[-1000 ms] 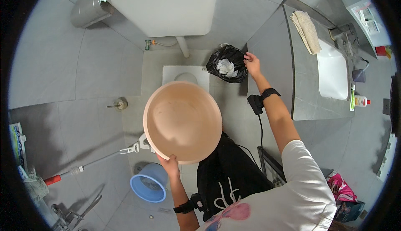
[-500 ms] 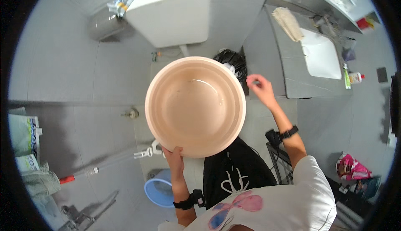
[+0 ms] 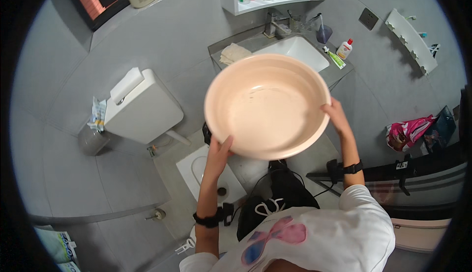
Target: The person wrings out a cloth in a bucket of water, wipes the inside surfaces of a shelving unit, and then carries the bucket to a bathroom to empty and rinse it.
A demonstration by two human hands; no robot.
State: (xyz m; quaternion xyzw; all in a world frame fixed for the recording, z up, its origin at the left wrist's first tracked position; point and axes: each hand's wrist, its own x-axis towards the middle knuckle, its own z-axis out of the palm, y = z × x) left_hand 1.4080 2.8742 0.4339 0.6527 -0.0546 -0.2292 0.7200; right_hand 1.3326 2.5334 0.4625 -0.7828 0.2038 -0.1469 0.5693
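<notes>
Basin (image 3: 268,119): round, peach, held out in front of the body, its far rim overlapping the sink (image 3: 307,50) in this view.
Left hand (image 3: 218,156): grasping the near-left rim, thumb over the edge.
Right hand (image 3: 336,115): grasping the right rim, thumb over the edge.
Counter (image 3: 255,43): cloth (image 3: 234,53) left of the sink; tube (image 3: 336,59) and red-capped bottle (image 3: 344,50) at right.

The basin (image 3: 268,124) is before the sink (image 3: 312,53) — toilet tank (image 3: 142,112) left.
</notes>
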